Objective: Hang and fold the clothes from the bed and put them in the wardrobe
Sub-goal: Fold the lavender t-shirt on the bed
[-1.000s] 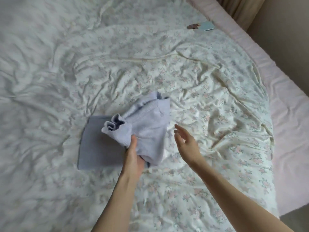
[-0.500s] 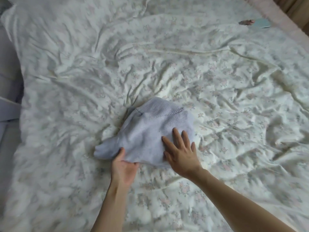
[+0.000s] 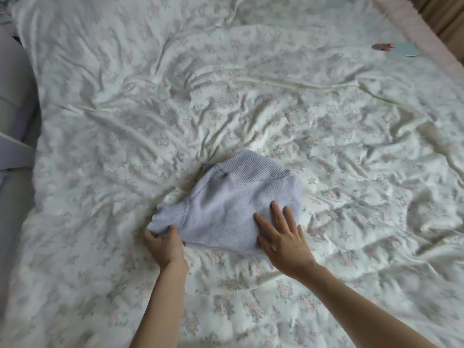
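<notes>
Lavender sweater (image 3: 233,204), folded into a rough bundle, sits on the bed just below the centre of the frame, lying on the rumpled floral sheet (image 3: 251,109). Its ribbed hem band runs across the upper edge of the bundle, and a ribbed cuff pokes out at the lower left corner. The left hand (image 3: 163,243) is right there at that corner, fingers curled round the cuff and pinching the knit, thumb on top of the fabric. The right hand (image 3: 283,237) lies flat on the lower right part of the sweater, fingers straight and spread, pressing the fabric down onto the sheet; its palm hangs over the near edge of the bundle. Both forearms come in bare from the bottom of the frame, the left one nearly upright, the right one slanting in from the lower right corner. The sheet is creased all over, with long folds fanning away from the sweater toward the upper part of the frame. Over at the far left edge, a strip of pale lilac cloth (image 3: 15,151) shows beside the sheet, what it belongs to I can't tell. Up in the upper right, well apart from the sweater, a small pale blue flat object (image 3: 405,49) lies on the sheet with a little pinkish item (image 3: 382,46) just beside it, both too small to identify, and a pink edge of the bed (image 3: 426,33) runs diagonally past them.
</notes>
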